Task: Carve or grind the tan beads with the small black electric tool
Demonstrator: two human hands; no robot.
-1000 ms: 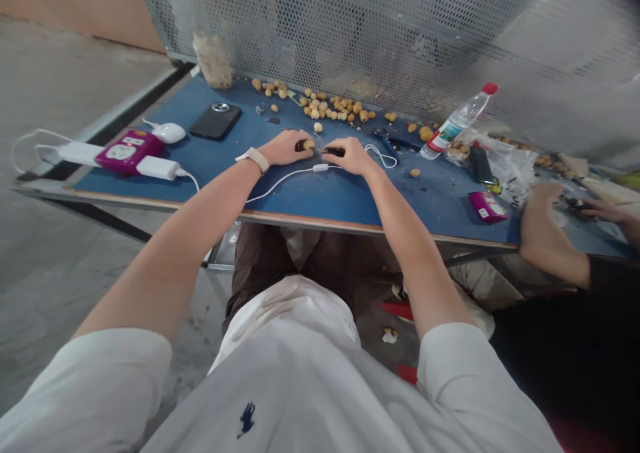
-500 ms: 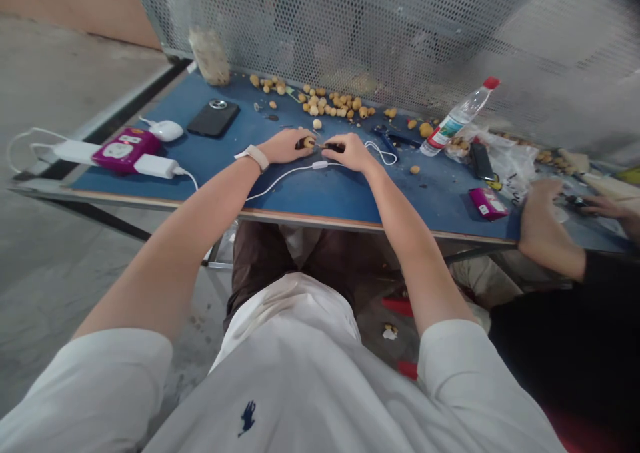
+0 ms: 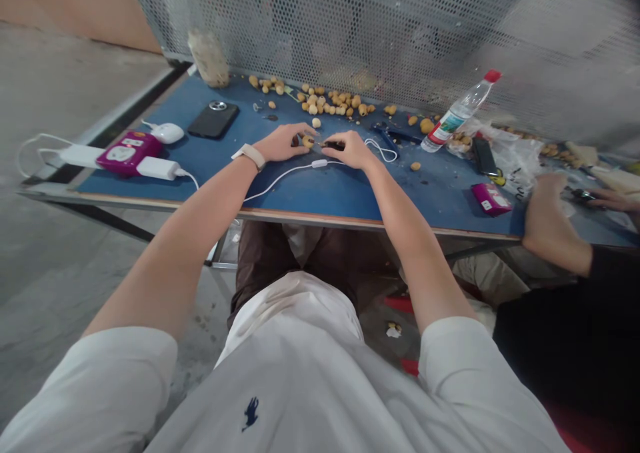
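Observation:
My left hand [image 3: 286,142], with a pale band at the wrist, holds a small yellowish-brown round piece [image 3: 307,141] between thumb and fingers. Close beside it on the right, my right hand [image 3: 346,149] is closed around a dark-handled tool [image 3: 334,145] whose thin tip points at the piece. Whether the tip touches it is too small to tell. A white cord [image 3: 280,178] with a small inline switch [image 3: 319,164] runs below both hands. Behind them lies a row of small round tan pieces [image 3: 340,101], with one paler piece [image 3: 316,123] nearer.
On the blue table [image 3: 320,196] are a phone [image 3: 213,119], a magenta power socket [image 3: 129,152], a filled bag [image 3: 209,58], blue-handled pliers [image 3: 387,140] and a bottle [image 3: 457,116]. A magenta box [image 3: 491,199] sits near another person's arm [image 3: 555,230] at right.
The fingers of my left hand have opened a little and lifted around the small piece. My right hand stays nearly still with the tool. The whole view has shifted slightly.

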